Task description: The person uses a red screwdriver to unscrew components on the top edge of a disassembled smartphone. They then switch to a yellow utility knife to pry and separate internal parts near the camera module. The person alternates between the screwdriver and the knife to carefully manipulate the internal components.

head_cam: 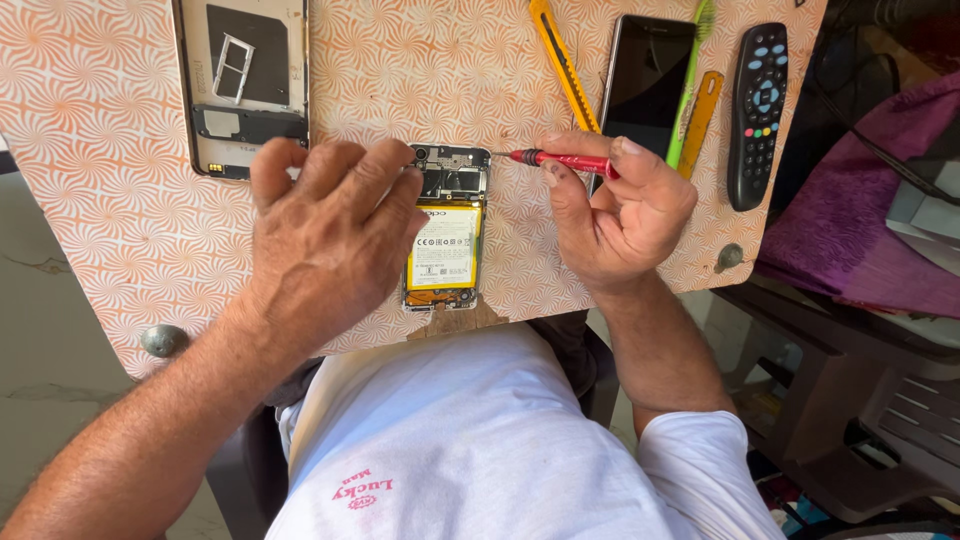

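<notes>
While pinching the screwdriver in the right hand, left hand pressing the phone empty: could slip, gouging the battery below the tip.

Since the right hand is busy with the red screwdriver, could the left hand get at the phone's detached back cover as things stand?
Probably yes. The left hand rests on the opened phone, and the back cover lies just beyond its knuckles on the board, with nothing between them.
</notes>
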